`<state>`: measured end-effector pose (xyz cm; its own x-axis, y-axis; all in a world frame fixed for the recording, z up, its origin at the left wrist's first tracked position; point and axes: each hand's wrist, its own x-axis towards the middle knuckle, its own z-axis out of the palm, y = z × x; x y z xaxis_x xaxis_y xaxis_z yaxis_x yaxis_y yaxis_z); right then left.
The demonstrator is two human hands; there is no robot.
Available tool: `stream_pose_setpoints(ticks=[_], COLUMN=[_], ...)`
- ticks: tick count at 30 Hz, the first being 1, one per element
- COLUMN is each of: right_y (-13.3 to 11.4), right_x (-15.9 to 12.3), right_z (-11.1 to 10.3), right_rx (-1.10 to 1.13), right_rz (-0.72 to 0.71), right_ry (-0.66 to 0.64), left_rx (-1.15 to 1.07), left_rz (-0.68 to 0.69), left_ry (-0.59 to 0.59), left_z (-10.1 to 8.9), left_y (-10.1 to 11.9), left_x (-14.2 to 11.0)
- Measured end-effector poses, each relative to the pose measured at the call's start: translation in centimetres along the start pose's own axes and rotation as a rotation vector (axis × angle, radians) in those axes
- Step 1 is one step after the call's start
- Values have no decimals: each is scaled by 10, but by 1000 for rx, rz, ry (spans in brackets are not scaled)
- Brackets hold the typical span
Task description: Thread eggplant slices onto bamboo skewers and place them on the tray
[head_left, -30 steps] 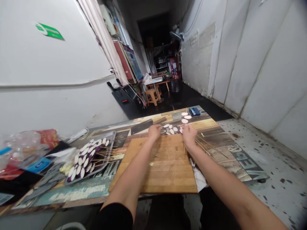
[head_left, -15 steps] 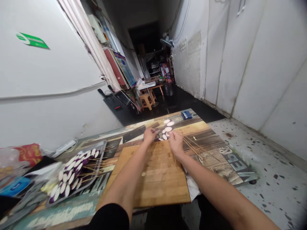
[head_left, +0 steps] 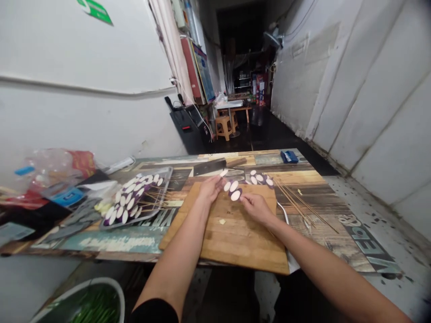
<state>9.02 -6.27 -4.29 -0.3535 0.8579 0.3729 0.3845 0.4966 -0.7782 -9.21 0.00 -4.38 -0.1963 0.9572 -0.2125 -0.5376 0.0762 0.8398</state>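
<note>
Hands (head_left: 210, 189) (head_left: 257, 207) moved back over board (head_left: 242, 242), holding purple-edged slices (head_left: 236, 195).

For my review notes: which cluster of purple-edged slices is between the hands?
The middle cluster, over the cutting board, between the left hand and right hand. The large cluster lies on the metal tray; the third lies by the board's far edge.

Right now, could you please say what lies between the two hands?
In the head view, purple-rimmed white slices lie between left hand and right hand.
</note>
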Motion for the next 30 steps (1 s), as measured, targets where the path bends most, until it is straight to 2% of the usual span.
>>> stream_pose_setpoints(ticks=[9, 30], right_y=[3, 4], right_x=[3, 4], right_z=[-1, -1], right_rx=[-11, -26], right_rz=[72, 76], right_ry=[-2, -5], left_rx=[-91, -39], left_rz=[-83, -19], left_ry=[-5, -38], left_z=[0, -1], left_y=[5, 7], left_x=[2, 1])
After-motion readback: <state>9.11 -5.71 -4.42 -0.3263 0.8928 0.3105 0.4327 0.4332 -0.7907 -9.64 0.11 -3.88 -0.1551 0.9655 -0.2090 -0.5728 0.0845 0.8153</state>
